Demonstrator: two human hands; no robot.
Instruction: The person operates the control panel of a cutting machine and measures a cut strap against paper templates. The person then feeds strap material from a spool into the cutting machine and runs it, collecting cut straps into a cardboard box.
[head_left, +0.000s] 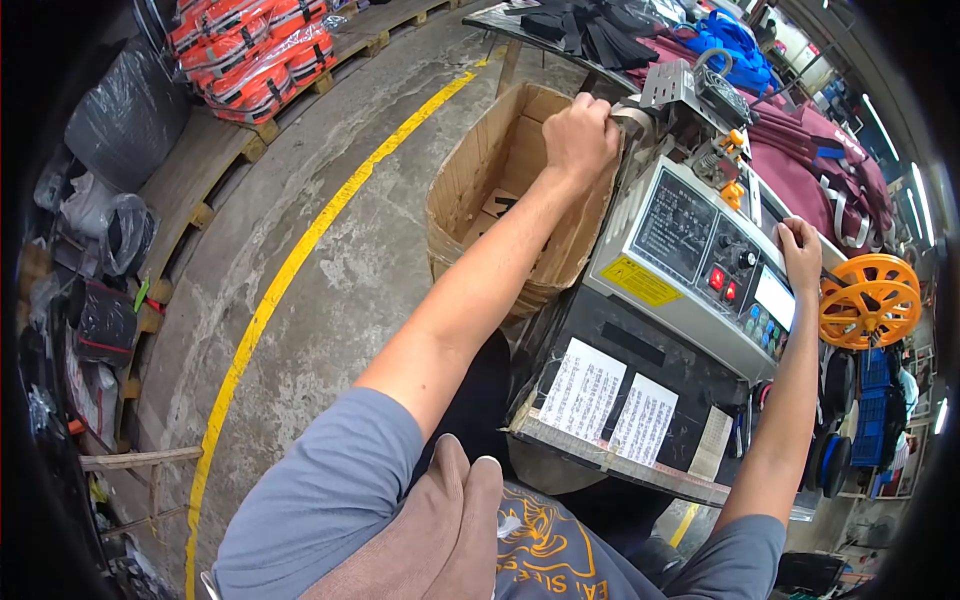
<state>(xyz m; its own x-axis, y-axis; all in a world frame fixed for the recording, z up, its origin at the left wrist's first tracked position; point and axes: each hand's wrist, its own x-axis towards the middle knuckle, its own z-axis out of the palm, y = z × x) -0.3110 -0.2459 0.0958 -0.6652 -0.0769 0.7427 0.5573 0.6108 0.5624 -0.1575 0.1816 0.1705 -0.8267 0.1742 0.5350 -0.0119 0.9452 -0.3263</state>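
Note:
My left hand (582,140) is closed at the left end of a white machine (690,240), above a cardboard box (470,190). Its fingers curl by a pale strap or metal piece at the machine's outlet; what they hold, if anything, is hidden. On the far right side of the machine, my right hand (798,250) has its fingers pinched together near the top edge. Anything between them is too small to make out. An orange reel (870,300) stands just right of this hand. Red switches (723,283) and a black knob (747,259) show on the machine's front panel.
Two printed sheets (582,390) lie on the black bench before the machine. Maroon fabric (800,170) and black straps (580,30) are piled behind it. A yellow floor line (300,250) runs at left, beside pallets with orange packs (250,60).

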